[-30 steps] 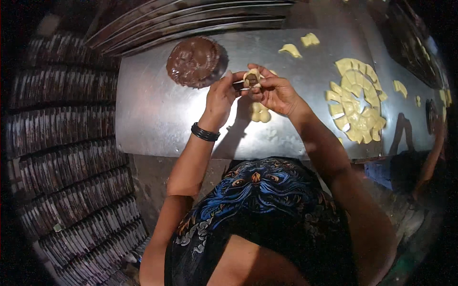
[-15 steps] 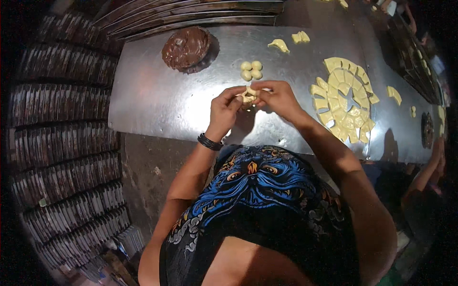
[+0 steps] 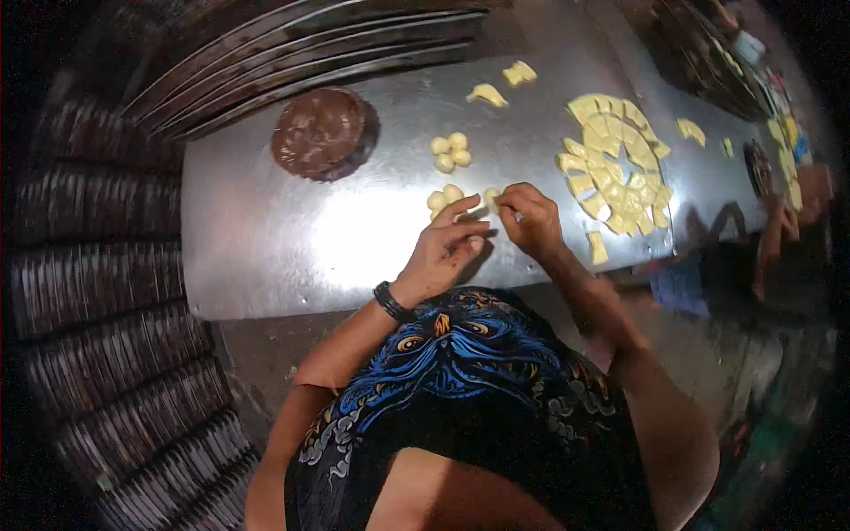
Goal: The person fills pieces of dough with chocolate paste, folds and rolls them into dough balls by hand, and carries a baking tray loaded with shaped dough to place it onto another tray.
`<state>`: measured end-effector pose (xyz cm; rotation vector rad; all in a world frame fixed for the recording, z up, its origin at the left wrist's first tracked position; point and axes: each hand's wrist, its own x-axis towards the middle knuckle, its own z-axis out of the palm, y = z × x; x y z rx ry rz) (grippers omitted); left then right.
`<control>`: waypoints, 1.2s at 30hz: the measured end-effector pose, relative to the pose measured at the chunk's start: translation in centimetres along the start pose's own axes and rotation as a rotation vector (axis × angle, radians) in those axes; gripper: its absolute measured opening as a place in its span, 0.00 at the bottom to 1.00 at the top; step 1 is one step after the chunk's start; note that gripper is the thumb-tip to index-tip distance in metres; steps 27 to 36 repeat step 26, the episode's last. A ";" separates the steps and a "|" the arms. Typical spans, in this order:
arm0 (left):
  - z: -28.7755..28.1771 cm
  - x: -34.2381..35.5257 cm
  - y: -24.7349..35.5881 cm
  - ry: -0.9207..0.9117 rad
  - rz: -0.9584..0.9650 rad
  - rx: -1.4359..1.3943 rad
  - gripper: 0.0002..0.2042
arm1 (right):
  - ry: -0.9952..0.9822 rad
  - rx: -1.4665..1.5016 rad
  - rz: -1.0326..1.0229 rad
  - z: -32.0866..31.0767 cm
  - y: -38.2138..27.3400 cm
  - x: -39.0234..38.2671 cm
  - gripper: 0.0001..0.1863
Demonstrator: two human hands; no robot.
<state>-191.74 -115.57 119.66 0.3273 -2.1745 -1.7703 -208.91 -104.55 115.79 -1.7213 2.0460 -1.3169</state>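
My left hand [image 3: 447, 255] hovers low over the metal table with its fingers apart and nothing in them. Just beyond its fingertips sits a near cluster of pale yellow dough balls [image 3: 436, 202], partly hidden by the fingers. To the right, my right hand [image 3: 534, 221] pinches a small dough ball [image 3: 492, 198] between thumb and fingers, close to that cluster. A second cluster of dough balls [image 3: 451, 152] lies a little farther back.
A round mass of brown paste [image 3: 319, 133] stands at the back left of the metal table [image 3: 239, 239]. Flat cut dough pieces [image 3: 620, 164] form a ring on the right. Loose dough scraps [image 3: 487, 96] lie behind. Racks of stacked trays [image 3: 97, 274] fill the left side.
My hands were together on the dough, opening or pressing it; now they are apart. The left fingers have spread, while the right hand holds a ball to the right. The view has shifted.
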 end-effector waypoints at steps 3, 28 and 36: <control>-0.7 -0.1 -0.8 0.204 -0.032 -0.328 0.10 | -0.033 -0.347 -0.202 -1.0 3.3 -5.9 0.17; -6.2 -4.5 -9.6 0.969 -0.241 1.017 0.13 | -0.322 -0.204 -0.019 0.0 9.5 3.1 0.10; -6.2 -4.5 -9.6 0.969 -0.241 1.017 0.13 | -0.322 -0.204 -0.019 0.0 9.5 3.1 0.10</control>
